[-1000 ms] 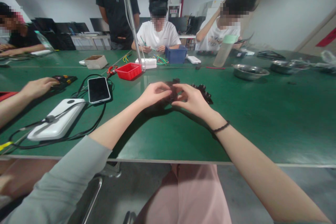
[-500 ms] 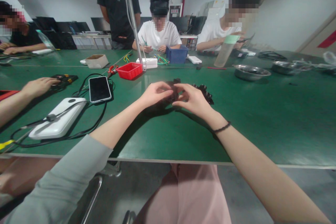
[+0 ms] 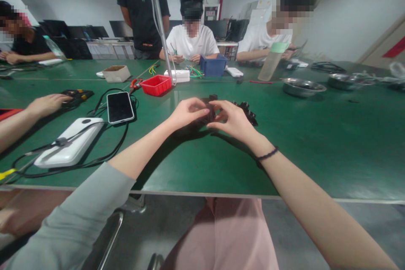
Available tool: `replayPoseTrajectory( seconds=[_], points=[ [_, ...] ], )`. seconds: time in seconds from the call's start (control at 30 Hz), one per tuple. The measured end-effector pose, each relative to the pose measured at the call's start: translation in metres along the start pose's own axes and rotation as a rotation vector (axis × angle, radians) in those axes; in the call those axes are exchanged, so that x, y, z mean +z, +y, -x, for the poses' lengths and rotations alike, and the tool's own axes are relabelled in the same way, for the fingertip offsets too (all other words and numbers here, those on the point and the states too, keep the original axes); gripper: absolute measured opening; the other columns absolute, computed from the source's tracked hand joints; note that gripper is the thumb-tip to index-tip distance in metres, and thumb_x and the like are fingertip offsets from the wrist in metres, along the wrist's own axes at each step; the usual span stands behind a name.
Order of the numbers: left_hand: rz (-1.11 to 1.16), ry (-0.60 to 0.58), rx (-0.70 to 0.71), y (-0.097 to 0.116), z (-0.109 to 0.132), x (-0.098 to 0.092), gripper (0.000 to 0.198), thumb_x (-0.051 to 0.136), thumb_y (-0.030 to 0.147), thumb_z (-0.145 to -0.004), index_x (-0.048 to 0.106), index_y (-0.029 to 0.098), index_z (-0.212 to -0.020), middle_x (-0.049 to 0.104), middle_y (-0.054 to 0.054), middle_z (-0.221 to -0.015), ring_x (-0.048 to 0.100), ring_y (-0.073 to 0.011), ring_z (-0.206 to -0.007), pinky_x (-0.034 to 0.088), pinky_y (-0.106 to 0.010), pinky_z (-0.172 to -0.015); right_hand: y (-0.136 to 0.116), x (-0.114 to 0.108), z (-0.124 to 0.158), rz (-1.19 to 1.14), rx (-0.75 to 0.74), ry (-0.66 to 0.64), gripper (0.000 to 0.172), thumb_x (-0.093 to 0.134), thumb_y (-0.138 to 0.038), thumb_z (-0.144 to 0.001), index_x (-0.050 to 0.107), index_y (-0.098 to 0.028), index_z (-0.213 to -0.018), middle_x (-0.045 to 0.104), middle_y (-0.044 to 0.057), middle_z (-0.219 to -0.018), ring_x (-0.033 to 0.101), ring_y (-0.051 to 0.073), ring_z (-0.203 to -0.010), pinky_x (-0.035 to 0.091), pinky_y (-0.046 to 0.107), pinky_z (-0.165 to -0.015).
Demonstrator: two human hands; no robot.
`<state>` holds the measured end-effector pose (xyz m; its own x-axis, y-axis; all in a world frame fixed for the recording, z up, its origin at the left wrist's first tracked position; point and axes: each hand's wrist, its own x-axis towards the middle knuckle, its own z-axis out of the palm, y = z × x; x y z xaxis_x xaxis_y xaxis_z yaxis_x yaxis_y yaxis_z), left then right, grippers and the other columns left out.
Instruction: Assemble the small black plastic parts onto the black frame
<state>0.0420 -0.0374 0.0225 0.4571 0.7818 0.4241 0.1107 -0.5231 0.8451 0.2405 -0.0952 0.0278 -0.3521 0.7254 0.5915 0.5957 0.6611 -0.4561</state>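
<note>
My left hand (image 3: 189, 110) and my right hand (image 3: 233, 119) meet above the green tabletop (image 3: 202, 168). Between their fingertips is a small black part (image 3: 211, 112), mostly covered, so its kind cannot be made out. The left fingers and thumb close on it from the left. From the right, my curved right fingers and thumb grip its other side. Just behind the right hand lies a cluster of knobby black pieces (image 3: 249, 114), partly hidden by that hand. A dark band circles my right wrist.
At left are a white power bank (image 3: 71, 143) with black cables, a phone (image 3: 120, 107) and a neighbour's hand (image 3: 47, 104) on a black object. Farther back stand a red bin (image 3: 156, 86), a blue bin (image 3: 213, 66), a bottle (image 3: 272, 62) and metal bowls (image 3: 303, 88). Several people sit or stand beyond.
My hands stay at the black part with only very slight finger movement. The person at the back right has shifted their hands a little.
</note>
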Motion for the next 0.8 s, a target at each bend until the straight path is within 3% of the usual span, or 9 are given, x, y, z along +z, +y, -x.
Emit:
replayPoseTrajectory(
  seconds=[0.53,0.8],
  points=[
    [0.005,0.035,-0.015,-0.0035,-0.0011,-0.0012,0.04,0.078,0.048,-0.064,0.064,0.014,-0.08,0.065,-0.002,-0.077,0.057,-0.012,-0.068,0.046,-0.027,-0.068,-0.0019,-0.0001,0.0001,-0.03,0.014,0.008,0.057,0.081,-0.037,-0.072,0.06,-0.022,-0.123,0.066,0.009,-0.109,0.068,0.02,-0.072,0.061,0.04,-0.072],
    [0.079,0.036,-0.032,-0.006,-0.0031,-0.0032,0.04,0.083,0.039,-0.059,0.063,0.013,-0.083,0.068,-0.004,-0.085,0.064,-0.0161,-0.08,0.051,-0.032,-0.079,-0.0022,-0.0007,-0.0004,-0.025,0.017,0.019,0.058,0.083,-0.032,-0.07,0.061,-0.019,-0.122,0.066,0.009,-0.108,0.068,0.019,-0.072,0.061,0.038,-0.073]
  ],
)
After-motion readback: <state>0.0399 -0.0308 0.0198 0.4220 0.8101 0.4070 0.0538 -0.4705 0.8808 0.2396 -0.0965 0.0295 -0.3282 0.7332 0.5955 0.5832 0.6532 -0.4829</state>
